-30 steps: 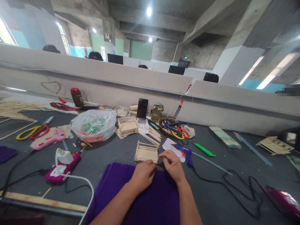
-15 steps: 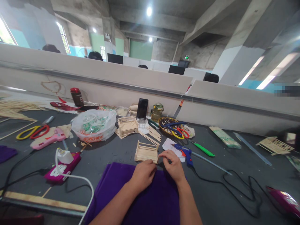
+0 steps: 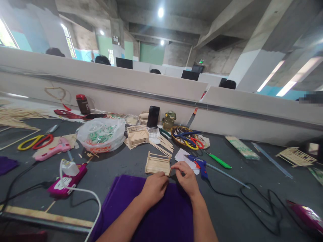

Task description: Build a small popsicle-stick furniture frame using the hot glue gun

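A small model made of wooden sticks (image 3: 157, 164), with a slatted floor and low railings, sits on the dark table in front of me. My left hand (image 3: 155, 189) is curled closed at its near right corner; the fingertips are hidden, so what they grip cannot be made out. At the model's right end, my right hand (image 3: 187, 178) is closed in a pinch, its bent index finger touching the corner. Beneath both wrists lies a folded purple cloth (image 3: 174, 215). Loose wooden sticks (image 3: 161, 148) are just behind the model.
A blue glue gun (image 3: 200, 164) and a green-handled knife (image 3: 219, 160) lie to the right. Behind are another stick model (image 3: 137, 135), a phone (image 3: 153, 117) and a basket of tools (image 3: 185, 134). Leftward are a plastic bag (image 3: 101, 134), a pink glue gun (image 3: 54, 150) and a power strip (image 3: 67, 181).
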Tool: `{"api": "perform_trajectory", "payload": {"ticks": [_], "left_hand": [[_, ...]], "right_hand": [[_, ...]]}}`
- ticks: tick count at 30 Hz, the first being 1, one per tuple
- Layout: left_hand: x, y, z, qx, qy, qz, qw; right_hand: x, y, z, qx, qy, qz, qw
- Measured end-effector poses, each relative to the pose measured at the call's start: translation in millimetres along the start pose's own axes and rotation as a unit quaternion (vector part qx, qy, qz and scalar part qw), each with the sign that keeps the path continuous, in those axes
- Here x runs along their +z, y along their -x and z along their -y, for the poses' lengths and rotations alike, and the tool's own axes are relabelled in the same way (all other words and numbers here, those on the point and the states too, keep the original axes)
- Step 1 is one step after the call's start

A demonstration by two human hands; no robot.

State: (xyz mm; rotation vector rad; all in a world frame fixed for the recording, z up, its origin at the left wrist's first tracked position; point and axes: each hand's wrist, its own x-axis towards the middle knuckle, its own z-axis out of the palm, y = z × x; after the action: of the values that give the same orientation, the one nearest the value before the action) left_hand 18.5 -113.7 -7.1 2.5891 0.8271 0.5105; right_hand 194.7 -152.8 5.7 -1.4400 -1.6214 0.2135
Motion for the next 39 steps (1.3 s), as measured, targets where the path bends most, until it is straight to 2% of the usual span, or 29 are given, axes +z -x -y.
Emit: {"api": "perform_trajectory", "payload": {"ticks": [39], "left_hand": [[0.0,0.5,0.4,0.0,0.017,-0.005,1.0]], "right_hand": [[-0.7,-1.4,2.1,-0.002,0.004,-0.008,1.0]]}}
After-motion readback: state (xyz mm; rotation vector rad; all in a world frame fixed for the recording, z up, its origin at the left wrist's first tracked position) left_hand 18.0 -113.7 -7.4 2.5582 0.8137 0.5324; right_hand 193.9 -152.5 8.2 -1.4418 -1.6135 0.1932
